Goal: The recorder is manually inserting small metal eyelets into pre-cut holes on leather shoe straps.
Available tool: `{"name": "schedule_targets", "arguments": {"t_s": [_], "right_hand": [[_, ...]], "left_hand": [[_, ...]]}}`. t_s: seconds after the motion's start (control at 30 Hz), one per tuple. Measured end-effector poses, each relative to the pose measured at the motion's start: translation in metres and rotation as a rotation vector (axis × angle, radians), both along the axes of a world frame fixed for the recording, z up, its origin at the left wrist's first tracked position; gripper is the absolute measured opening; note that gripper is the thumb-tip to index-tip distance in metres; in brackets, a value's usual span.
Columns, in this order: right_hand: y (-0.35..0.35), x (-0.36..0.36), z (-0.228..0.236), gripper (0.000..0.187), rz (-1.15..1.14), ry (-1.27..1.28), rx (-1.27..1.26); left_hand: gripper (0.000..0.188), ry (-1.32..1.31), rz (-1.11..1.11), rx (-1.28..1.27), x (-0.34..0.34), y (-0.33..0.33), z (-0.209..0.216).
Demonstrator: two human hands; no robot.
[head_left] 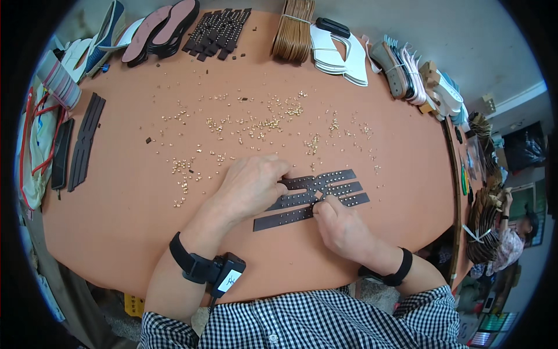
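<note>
Three dark brown leather straps [340, 187] dotted with gold studs lie side by side near the table's front middle. My left hand [251, 185] rests palm down on their left part, fingers pressing on the upper straps. My right hand [340, 228] sits just below, its fingertips pinched on the straps at their middle, apparently on a small stud that I cannot make out. Many small gold studs [261, 122] are scattered over the orange-brown table [116, 198] beyond the hands.
Plain dark straps [84, 142] lie at the left. A pile of studded straps [218, 32], shoe soles [160, 29], a tan strap bundle [295, 29], white cut pieces [340, 52] and sandal parts [407, 70] line the far edge. Another person [517, 232] sits at the right.
</note>
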State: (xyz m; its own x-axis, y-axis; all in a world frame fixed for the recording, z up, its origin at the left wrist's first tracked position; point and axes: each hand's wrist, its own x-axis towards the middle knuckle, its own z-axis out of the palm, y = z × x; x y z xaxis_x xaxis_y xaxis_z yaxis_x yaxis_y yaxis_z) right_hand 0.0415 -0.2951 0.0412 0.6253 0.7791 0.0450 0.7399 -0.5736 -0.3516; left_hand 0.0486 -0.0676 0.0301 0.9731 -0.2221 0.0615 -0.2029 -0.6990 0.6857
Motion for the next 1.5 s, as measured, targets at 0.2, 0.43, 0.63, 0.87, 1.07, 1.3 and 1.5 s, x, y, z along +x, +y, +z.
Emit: {"name": "schedule_targets", "arguments": {"t_s": [0.2, 0.43, 0.63, 0.87, 1.07, 1.3, 1.5], "right_hand": [[0.002, -0.004, 0.003, 0.014, -0.011, -0.022, -0.062], [0.006, 0.008, 0.014, 0.014, -0.034, 0.18, -0.023], [0.008, 0.016, 0.015, 0.012, -0.06, 0.278, -0.021], [0.017, 0.031, 0.024, 0.012, -0.117, 0.415, -0.15], [0.023, 0.032, 0.022, 0.012, -0.188, 0.421, -0.237], [0.01, 0.025, 0.016, 0.011, -0.147, 0.412, -0.036], [0.01, 0.026, 0.012, 0.012, -0.171, 0.409, -0.027]], "left_hand": [[0.018, 0.0, -0.01, -0.039, 0.001, 0.0, -0.003], [0.017, 0.009, -0.001, -0.02, 0.001, 0.0, 0.0], [0.017, 0.031, 0.002, -0.029, 0.001, 0.0, 0.001], [0.018, 0.046, 0.008, -0.022, 0.0, -0.001, 0.001], [0.02, 0.038, -0.012, -0.018, 0.003, -0.002, 0.004], [0.02, 0.015, 0.002, 0.026, -0.001, -0.002, 0.003], [0.02, 0.012, 0.01, -0.043, -0.001, -0.001, 0.003]]}}
